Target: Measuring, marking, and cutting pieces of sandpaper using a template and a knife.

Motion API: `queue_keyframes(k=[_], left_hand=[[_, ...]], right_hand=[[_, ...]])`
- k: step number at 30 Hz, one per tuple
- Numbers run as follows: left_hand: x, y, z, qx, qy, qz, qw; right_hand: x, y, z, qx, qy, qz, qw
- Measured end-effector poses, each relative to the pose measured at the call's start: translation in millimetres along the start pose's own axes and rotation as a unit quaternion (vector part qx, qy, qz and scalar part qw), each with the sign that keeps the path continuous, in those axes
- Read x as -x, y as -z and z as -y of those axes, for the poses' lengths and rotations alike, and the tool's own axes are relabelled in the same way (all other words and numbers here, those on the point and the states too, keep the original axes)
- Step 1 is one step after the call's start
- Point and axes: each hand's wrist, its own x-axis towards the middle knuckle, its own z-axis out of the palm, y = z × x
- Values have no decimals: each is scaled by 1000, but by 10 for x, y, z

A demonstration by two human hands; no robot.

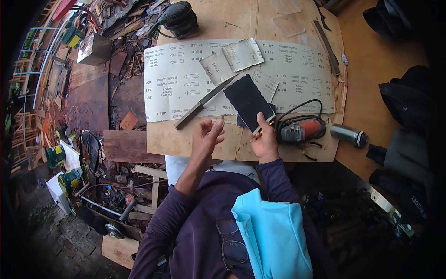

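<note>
My right hand pinches the lower corner of a black piece of sandpaper, grit side up, above the plywood table's front part. To its left, my left hand is raised with nothing in it, fingers loosely bent and apart. A long narrow grey tool, maybe a file or blade, lies slantwise just beyond that hand. Under these things spreads a large pale sheet of sandpaper, printed backing up. Smaller cut or folded sandpaper pieces rest on it.
Right of my right hand lie an orange and grey corded power tool and pliers. A metal bottle lies farther right. A black sander stands at the back. Wood scraps and a metal box fill the left.
</note>
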Motion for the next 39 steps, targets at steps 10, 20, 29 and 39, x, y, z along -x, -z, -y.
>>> queue_keyframes(k=[10, 20, 29, 39], left_hand=[[-409, 71, 230, -69, -97, 76, 990], [-447, 395, -11, -34, 19, 143, 989], [-158, 346, -493, -94, 54, 272, 956], [26, 325, -681, -94, 18, 290, 952]], right_hand=[[97, -286, -437, 9, -26, 114, 993], [563, 105, -16, 299, 181, 181, 919], [742, -29, 245, 404, 245, 330, 817], [955, -258, 343, 448, 320, 329, 767]])
